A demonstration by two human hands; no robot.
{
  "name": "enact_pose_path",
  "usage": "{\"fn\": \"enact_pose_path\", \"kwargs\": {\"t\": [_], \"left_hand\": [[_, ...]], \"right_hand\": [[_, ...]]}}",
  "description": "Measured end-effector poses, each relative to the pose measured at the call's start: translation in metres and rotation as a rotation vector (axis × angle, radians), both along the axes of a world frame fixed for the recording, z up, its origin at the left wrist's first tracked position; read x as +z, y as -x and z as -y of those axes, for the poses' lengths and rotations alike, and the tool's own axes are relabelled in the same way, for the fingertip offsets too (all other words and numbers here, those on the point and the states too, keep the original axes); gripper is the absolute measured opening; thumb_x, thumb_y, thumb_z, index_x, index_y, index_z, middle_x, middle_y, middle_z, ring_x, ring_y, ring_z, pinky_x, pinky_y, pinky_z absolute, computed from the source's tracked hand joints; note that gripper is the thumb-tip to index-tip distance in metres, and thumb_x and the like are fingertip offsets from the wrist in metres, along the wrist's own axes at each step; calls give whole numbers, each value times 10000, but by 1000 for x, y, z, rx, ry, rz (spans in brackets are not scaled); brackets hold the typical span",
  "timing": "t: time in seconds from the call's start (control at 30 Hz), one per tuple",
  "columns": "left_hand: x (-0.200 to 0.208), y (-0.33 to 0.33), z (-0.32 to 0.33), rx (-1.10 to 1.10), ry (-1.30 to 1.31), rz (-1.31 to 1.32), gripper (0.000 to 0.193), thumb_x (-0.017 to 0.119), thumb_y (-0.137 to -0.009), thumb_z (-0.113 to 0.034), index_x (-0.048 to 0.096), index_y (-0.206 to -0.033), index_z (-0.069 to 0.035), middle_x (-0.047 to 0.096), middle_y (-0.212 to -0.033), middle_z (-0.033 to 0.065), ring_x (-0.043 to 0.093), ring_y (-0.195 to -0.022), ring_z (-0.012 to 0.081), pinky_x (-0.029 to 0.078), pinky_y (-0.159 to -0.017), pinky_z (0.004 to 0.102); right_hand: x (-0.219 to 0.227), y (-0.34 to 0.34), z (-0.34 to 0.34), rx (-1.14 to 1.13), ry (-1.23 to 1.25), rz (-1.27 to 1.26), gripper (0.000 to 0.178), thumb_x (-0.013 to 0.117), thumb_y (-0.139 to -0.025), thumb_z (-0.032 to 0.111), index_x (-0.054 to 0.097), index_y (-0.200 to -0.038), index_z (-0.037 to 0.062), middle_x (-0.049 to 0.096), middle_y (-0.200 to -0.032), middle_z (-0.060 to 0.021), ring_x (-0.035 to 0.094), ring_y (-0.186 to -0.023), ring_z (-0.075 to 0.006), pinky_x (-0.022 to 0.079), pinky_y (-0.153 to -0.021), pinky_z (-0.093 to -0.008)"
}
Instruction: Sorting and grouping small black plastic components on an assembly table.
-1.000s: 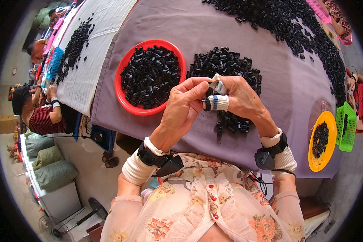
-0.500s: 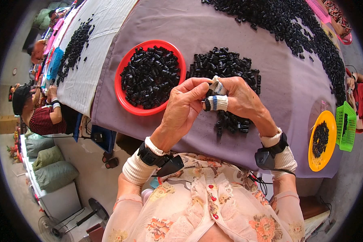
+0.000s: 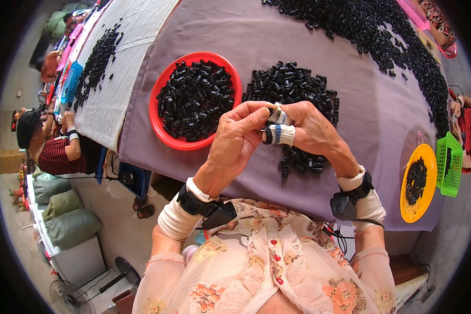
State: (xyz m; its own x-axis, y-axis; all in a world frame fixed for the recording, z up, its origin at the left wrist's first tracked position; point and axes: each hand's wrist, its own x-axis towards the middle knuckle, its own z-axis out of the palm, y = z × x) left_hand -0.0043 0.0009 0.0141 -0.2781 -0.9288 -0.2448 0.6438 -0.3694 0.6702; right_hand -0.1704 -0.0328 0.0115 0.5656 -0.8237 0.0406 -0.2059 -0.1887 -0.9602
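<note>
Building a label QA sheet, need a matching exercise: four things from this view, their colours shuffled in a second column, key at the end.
Things:
1. Tray nearest the left hand
2. Knit finger sleeve on the right hand
3. Perforated basket at far right
4. Tray beside that basket

Colours:
A. Yellow
B. White with blue stripes
C. Red
D. Bright green

Pairs: 1-C, 2-B, 3-D, 4-A

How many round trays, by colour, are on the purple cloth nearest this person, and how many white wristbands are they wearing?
Red tray: 1
Yellow tray: 1
White wristbands: 2
Total: 4
</note>
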Motion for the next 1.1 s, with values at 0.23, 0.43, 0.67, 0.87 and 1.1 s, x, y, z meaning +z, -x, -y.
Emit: {"fn": "enact_pose_path", "kwargs": {"t": [0.23,0.43,0.67,0.87,1.1], "left_hand": [[-1,3,-2,-24,-25,-139,210,507,-899,-114,560,-1059,10,614,-946,71,579,-855,121,466,-796,269],[1,2,-1,-1,-54,-149,200,519,-885,-93,559,-1053,7,611,-954,75,583,-855,127,469,-801,276],[2,2,0,-1,-55,-31,182,575,-806,-31,568,-984,7,603,-897,57,578,-820,118,468,-778,272],[-2,4,1,47,-76,4,166,598,-800,-47,578,-957,2,598,-843,45,575,-772,112,472,-745,263],[-4,-56,16,277,115,368,223,538,-838,-56,552,-1046,22,595,-810,73,587,-683,141,524,-629,292]], "right_hand": [[-1,1,0,-50,-23,125,280,716,-672,254,547,-692,33,467,-553,14,401,-515,-87,333,-470,-265],[3,-1,1,-90,7,68,260,717,-652,233,553,-701,37,472,-563,9,408,-522,-88,340,-475,-263],[-4,-2,0,-98,22,71,265,710,-631,224,548,-673,18,480,-548,-12,427,-512,-102,354,-477,-270],[-4,-3,-1,-100,25,36,257,706,-643,208,557,-696,6,503,-561,-26,442,-520,-105,375,-490,-274],[8,21,3,-195,-80,-51,283,732,-705,230,611,-813,-1,532,-613,10,447,-582,-75,389,-523,-264]]}}
